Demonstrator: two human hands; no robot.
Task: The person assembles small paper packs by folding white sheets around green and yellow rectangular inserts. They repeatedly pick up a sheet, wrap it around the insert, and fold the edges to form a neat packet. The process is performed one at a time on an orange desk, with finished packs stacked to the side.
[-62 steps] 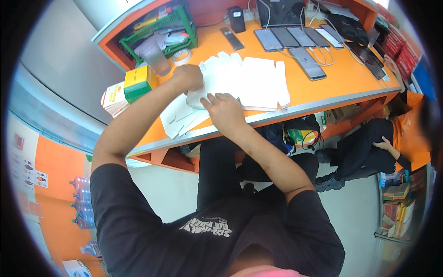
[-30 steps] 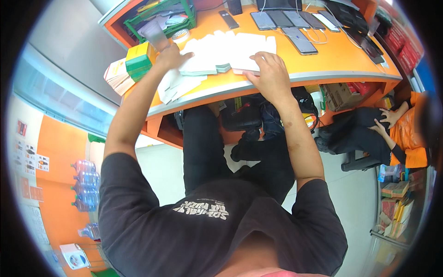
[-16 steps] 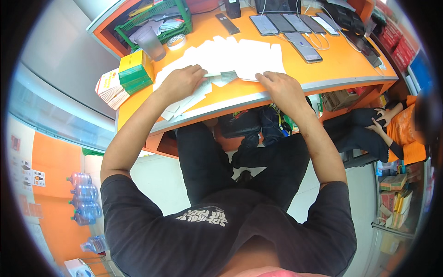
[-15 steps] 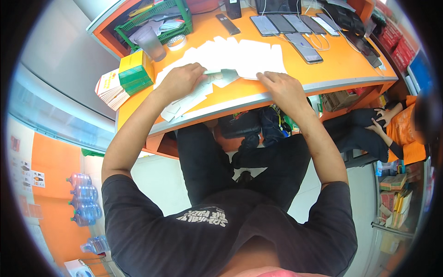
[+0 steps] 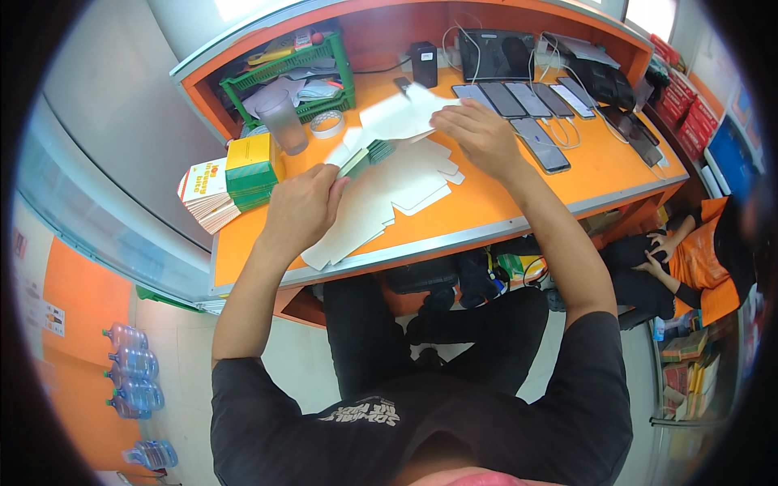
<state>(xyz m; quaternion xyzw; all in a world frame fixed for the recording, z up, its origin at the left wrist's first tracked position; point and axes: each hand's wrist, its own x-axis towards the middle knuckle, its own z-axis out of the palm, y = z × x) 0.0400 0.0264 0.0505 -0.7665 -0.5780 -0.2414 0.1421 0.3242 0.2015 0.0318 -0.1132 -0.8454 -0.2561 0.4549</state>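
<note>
A flat white cardboard carton blank (image 5: 397, 117) is lifted and tilted between my two hands, with green showing along a folded part near its left end. My left hand (image 5: 301, 209) is closed on that left end, thumb toward me. At the upper right corner, my right hand (image 5: 478, 134) grips the blank with its fingers bent over the edge. Beneath lies a spread of more white carton blanks (image 5: 405, 190) with cut flaps, fanned out on the orange desk (image 5: 519, 198). To the left sits a stack of folded yellow, green and white cartons (image 5: 253, 166).
A frosted cup (image 5: 282, 125) and a tape roll (image 5: 327, 124) stand behind the cartons, by a green tray rack (image 5: 288, 73). Several phones (image 5: 539, 146) with white cables lie at the right. A person in orange (image 5: 697, 259) sits at far right.
Both hands have raised a carton blank off the spread and tilted it, the right hand going farther up. The view has shifted, showing more of the desk's back.
</note>
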